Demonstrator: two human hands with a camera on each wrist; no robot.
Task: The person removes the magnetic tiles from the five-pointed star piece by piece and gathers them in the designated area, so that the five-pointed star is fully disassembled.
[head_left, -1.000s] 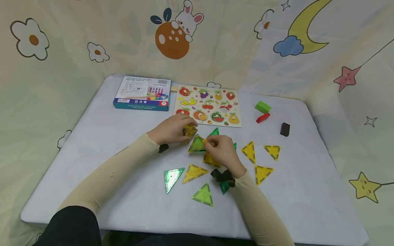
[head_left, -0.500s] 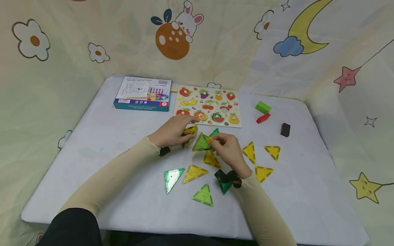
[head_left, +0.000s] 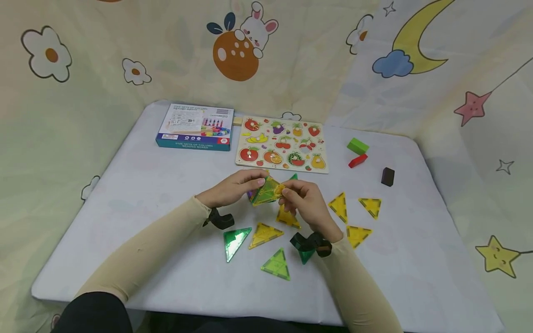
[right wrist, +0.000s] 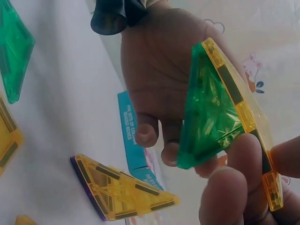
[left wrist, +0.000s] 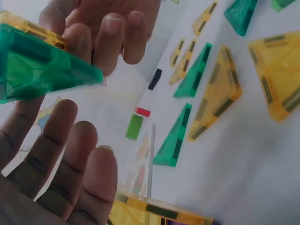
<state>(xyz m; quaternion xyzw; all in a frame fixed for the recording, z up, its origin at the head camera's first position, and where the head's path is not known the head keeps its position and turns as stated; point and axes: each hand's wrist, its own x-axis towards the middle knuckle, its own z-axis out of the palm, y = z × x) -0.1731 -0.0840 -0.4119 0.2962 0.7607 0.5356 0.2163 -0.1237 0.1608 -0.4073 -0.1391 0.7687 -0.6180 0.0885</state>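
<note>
My right hand (head_left: 307,201) pinches a yellow triangular magnetic tile (right wrist: 233,86) between thumb and fingers. Joined to it at an angle is a green triangular tile (right wrist: 208,105). My left hand (head_left: 229,188) is at the pair's left side, its fingers loosely extended in the left wrist view; the green tile hides the tip of one finger there. Below the left hand stands a joined yellow tile piece (right wrist: 126,187) with a purple edge, mostly covered in the head view. A yellow tile (head_left: 287,217) lies in front of the right hand.
Around the hands lie yellow tiles (head_left: 265,235) and green tiles (head_left: 236,243), with several more yellow ones at right. Behind are a fruit puzzle board (head_left: 283,143) and a boxed set (head_left: 195,127). Green (head_left: 357,146), red (head_left: 358,161) and black (head_left: 387,176) blocks sit at the back right.
My right hand has shifted slightly, tilting the yellow-and-green pair toward the left. My left hand has left the standing yellow piece and come to the pair's left side.
</note>
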